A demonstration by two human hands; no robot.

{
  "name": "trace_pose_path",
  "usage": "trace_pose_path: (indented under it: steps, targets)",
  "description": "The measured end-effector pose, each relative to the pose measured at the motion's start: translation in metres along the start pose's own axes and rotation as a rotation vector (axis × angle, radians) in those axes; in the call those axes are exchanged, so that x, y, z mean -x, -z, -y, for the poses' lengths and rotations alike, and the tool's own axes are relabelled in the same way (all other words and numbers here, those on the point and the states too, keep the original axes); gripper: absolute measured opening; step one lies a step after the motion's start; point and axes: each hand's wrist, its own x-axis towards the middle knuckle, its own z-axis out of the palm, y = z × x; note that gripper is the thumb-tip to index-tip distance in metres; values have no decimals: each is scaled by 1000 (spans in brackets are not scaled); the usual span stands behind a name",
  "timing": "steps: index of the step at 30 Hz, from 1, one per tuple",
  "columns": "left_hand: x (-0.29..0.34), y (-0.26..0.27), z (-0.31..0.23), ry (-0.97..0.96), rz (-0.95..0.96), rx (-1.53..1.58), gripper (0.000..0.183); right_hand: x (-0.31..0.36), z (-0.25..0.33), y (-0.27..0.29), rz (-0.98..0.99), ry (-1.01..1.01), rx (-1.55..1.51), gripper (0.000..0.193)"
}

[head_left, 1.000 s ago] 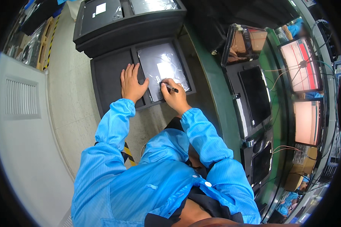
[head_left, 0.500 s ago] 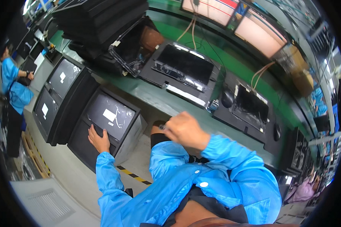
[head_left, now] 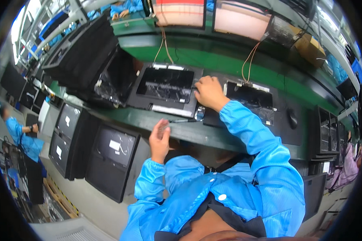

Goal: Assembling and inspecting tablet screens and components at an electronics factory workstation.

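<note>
My right hand (head_left: 210, 91) rests, fingers curled, between two dark screen panels, over the spot where a black computer mouse showed earlier; the mouse is now hidden beneath it. Left of it, a glossy black panel (head_left: 165, 84) lies on a dark mat with a white strip (head_left: 171, 111) along its near side. To its right is a second, film-covered panel (head_left: 249, 100). My left hand (head_left: 159, 140) is raised at the bench's front edge, thumb and fingers apart, holding nothing. Close to it lie a dark pen-like stick (head_left: 182, 120) and a small connector-like part (head_left: 199, 113).
Black trays (head_left: 78, 50) are stacked at the back left. Two black boxes, one with a film-wrapped panel (head_left: 116, 141), stand below the bench on the left. Another mouse (head_left: 292, 118) lies at right. Lit displays (head_left: 241, 20) stand behind. A person (head_left: 24, 132) works far left.
My left hand has left the film-wrapped panel in the black box and come up to the bench edge. My right hand has reached forward from my body onto the bench. The view has turned.
</note>
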Motion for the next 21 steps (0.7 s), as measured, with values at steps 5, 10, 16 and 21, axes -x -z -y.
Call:
trace_pose_path:
  steps: [5,10,16,21]
  targets:
    - [-64,-38,-14,537,11,673,59,-8,-23,-35,211,-35,-73,26]
    - [-98,-34,-24,690,-35,806,48,-20,-26,-18,209,-64,-315,26]
    - [-151,-10,32,545,345,1004,27,-26,-8,29,129,-36,-342,33]
    - [-106,-39,-30,432,294,1061,44,-1,-21,48,-117,48,-377,45]
